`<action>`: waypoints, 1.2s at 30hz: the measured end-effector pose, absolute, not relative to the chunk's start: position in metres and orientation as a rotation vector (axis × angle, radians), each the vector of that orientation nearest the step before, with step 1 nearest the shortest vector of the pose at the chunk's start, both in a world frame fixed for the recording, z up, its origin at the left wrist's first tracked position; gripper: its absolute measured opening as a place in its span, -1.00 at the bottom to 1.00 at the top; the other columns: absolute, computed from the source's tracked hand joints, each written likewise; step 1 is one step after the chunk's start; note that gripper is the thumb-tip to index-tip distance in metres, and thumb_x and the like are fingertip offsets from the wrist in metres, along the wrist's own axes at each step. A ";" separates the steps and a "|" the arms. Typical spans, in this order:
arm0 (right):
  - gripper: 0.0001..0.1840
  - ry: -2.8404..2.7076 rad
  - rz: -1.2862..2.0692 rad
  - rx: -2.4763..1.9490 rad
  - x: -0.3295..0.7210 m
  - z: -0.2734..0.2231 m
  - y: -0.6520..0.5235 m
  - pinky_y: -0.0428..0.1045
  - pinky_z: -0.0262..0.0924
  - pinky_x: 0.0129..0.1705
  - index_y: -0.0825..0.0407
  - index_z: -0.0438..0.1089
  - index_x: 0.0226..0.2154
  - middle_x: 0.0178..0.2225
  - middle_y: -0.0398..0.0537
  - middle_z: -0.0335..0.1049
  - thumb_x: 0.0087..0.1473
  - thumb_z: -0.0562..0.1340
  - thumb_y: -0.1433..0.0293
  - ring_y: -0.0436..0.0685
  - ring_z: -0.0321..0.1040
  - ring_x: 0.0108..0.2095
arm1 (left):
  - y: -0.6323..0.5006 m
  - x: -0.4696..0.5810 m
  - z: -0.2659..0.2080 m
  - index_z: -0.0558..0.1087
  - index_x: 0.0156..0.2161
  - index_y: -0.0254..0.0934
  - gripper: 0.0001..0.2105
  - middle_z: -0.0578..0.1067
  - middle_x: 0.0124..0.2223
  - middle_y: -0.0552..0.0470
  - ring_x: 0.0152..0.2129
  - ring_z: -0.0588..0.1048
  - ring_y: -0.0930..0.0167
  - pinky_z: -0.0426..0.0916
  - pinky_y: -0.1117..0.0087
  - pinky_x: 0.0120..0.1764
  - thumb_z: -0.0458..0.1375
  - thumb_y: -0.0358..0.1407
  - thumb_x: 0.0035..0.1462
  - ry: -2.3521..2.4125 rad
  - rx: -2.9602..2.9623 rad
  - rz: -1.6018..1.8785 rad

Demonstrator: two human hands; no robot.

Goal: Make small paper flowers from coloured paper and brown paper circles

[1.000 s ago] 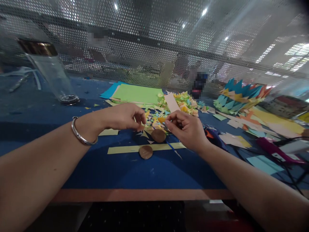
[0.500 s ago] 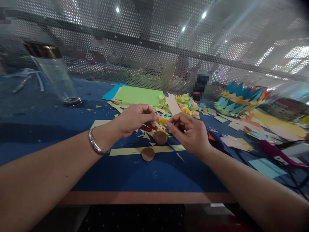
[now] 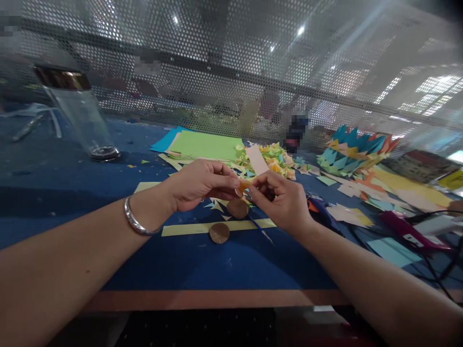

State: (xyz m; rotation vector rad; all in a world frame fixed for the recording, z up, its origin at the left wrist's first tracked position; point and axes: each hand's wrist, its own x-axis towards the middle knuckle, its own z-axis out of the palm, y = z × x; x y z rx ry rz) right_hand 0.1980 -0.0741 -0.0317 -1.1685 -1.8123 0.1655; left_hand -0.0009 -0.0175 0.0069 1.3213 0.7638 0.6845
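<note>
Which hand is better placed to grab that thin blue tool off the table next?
Probably the right hand: the thin blue tool lies near it, while the left hand is farther off, a brown disc between. Both hands' fingertips meet at the orange paper, so the right would need freeing.

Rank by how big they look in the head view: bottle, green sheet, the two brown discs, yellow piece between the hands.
1. Bottle
2. Green sheet
3. Front disc and back disc: too alike to rank
4. Yellow piece, partly hidden
</note>
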 end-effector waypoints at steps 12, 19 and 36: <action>-0.90 -1.819 0.246 -1.170 0.198 -0.033 -0.074 -0.12 0.03 -0.57 0.04 0.40 -0.33 -0.57 -0.22 0.26 0.16 0.27 0.35 -0.08 0.11 -0.60 | -0.020 0.004 0.001 0.50 -0.43 -0.36 -0.93 0.53 -0.46 0.04 -0.50 0.54 0.50 0.47 0.45 -0.33 0.28 -0.48 0.06 0.780 1.277 0.702; -0.87 -1.825 0.231 -1.198 0.200 -0.033 -0.072 -0.11 0.02 -0.56 0.06 0.42 -0.34 -0.58 -0.22 0.24 0.16 0.28 0.32 -0.08 0.09 -0.60 | -0.018 0.002 0.000 0.52 -0.39 -0.37 -0.93 0.57 -0.41 0.01 -0.47 0.55 0.52 0.46 0.50 -0.31 0.29 -0.42 0.10 0.733 1.273 0.668; -0.89 -1.888 0.289 -1.174 0.200 -0.032 -0.074 -0.12 0.08 -0.54 0.04 0.37 -0.38 -0.54 -0.19 0.29 0.14 0.27 0.35 -0.06 0.17 -0.56 | -0.021 -0.001 0.005 0.55 -0.39 -0.38 -0.96 0.58 -0.41 -0.03 -0.49 0.55 0.49 0.48 0.46 -0.32 0.31 -0.44 0.07 0.763 1.360 0.612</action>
